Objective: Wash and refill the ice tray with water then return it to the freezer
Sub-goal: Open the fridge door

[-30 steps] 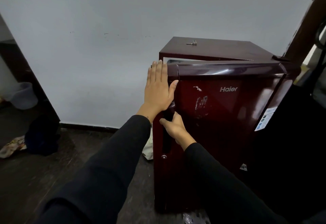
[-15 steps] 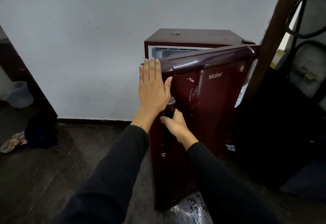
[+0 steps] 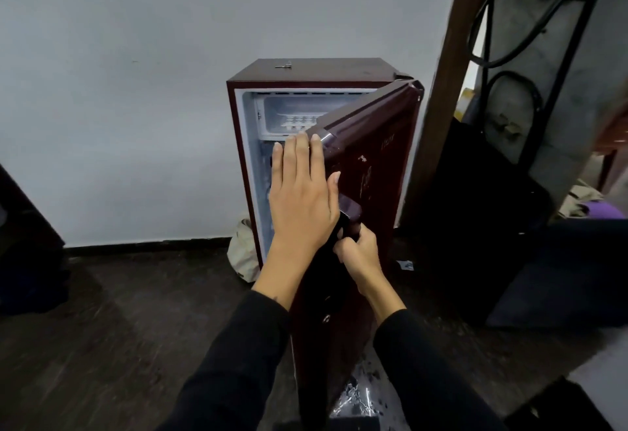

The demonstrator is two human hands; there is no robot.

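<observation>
A small maroon fridge [image 3: 323,73] stands against the white wall with its door [image 3: 377,165] swung well open towards me. Inside, at the top, the freezer compartment [image 3: 289,107] shows, and a white ice tray [image 3: 300,122] lies on its floor, partly hidden by the door's top edge. My left hand [image 3: 300,199] lies flat with straight fingers against the door's free edge. My right hand [image 3: 356,254] grips the dark door handle [image 3: 350,213] just below it.
A brown wooden post [image 3: 441,90] rises right of the fridge, with a metal frame and black cables [image 3: 503,23] behind it. A pale bag [image 3: 243,254] lies on the dark floor by the fridge's left foot. The floor under the door is wet [image 3: 360,393].
The fridge door has swung from barely ajar to wide open, exposing the freezer compartment and ice tray. Both hands stayed on the door and came towards me with it.
</observation>
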